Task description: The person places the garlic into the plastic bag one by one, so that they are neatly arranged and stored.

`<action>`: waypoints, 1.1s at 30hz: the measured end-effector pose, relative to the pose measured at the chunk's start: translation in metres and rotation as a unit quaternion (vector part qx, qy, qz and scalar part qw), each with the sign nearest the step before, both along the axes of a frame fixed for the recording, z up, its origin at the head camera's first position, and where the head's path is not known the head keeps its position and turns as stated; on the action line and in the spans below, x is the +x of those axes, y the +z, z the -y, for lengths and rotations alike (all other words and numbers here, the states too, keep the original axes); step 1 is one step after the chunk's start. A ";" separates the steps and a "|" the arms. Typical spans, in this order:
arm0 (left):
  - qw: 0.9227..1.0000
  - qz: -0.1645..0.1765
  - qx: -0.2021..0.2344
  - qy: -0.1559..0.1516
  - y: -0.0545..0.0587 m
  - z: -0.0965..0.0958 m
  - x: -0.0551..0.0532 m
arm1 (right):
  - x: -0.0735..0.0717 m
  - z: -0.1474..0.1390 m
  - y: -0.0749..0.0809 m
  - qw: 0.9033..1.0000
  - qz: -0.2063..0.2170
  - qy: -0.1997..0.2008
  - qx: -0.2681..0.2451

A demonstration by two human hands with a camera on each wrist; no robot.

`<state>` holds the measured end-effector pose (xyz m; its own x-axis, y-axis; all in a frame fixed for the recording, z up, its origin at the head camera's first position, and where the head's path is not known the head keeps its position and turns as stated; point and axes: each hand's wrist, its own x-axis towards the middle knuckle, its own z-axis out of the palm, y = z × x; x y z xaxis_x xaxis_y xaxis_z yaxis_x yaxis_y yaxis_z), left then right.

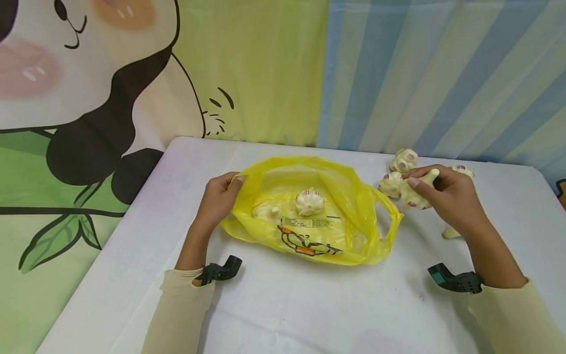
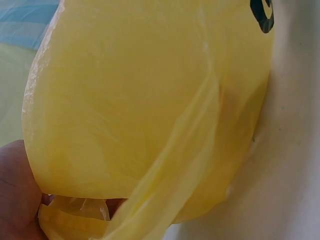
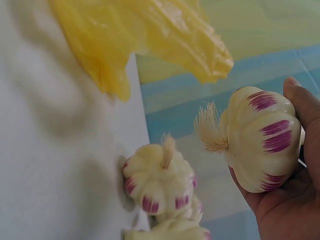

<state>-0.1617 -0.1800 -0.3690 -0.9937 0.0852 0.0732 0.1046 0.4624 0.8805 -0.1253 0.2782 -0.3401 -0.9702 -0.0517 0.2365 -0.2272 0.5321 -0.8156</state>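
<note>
A yellow plastic bag [image 1: 353,184] lies with its mouth spread wide in the head view. My left hand [image 1: 215,202] grips its left rim between thumb and fingers. Inside the bag sit two garlic bulbs, one upright [image 1: 310,202] and another [image 1: 264,212] tipped over by the left side. Right of the bag, my right hand [image 1: 457,199] holds a garlic bulb [image 1: 415,192] raised off the table, its stem toward the palm. In the right wrist view that bulb [image 3: 270,140] shows purple streaks and a tuft of roots.
Behind the held bulb, garlic bulbs [image 1: 404,160] rest at the table's back right. Another bulb [image 1: 462,170] is partly hidden by my right hand, and a pale stem [image 1: 451,232] shows below. A white-covered table [image 1: 283,305] lies under everything; a printed curtain [image 1: 256,73] hangs behind.
</note>
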 end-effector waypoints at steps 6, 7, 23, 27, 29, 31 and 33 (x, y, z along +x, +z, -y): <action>1.000 0.007 0.000 0.003 0.000 0.000 0.000 | -0.006 0.012 0.011 0.999 -0.014 0.031 -0.014; 1.000 0.007 0.000 0.003 0.000 0.000 0.000 | -0.007 0.014 0.012 0.999 -0.014 0.037 -0.020; 1.000 0.005 -0.003 -0.001 -0.002 -0.001 -0.001 | -0.022 0.043 0.035 0.996 -0.031 0.081 -0.033; 1.000 0.008 -0.002 0.000 -0.003 0.000 -0.002 | -0.027 0.053 0.042 0.995 -0.042 0.092 -0.022; 1.000 0.010 -0.002 -0.001 -0.004 0.000 -0.002 | -0.028 0.056 0.045 0.994 -0.047 0.096 -0.014; 1.000 0.011 0.000 -0.001 -0.004 0.001 -0.002 | -0.030 0.059 0.049 0.994 -0.050 0.099 -0.005; 1.000 0.012 0.002 -0.001 -0.004 0.001 -0.002 | -0.032 0.062 0.051 0.993 -0.055 0.103 0.001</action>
<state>-0.1640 -0.1813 -0.3732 -0.9950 0.0868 0.0492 0.0838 0.4587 0.8846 -0.1574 0.2166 -0.2891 -0.9077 -0.2470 0.3394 -0.4183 0.4671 -0.7790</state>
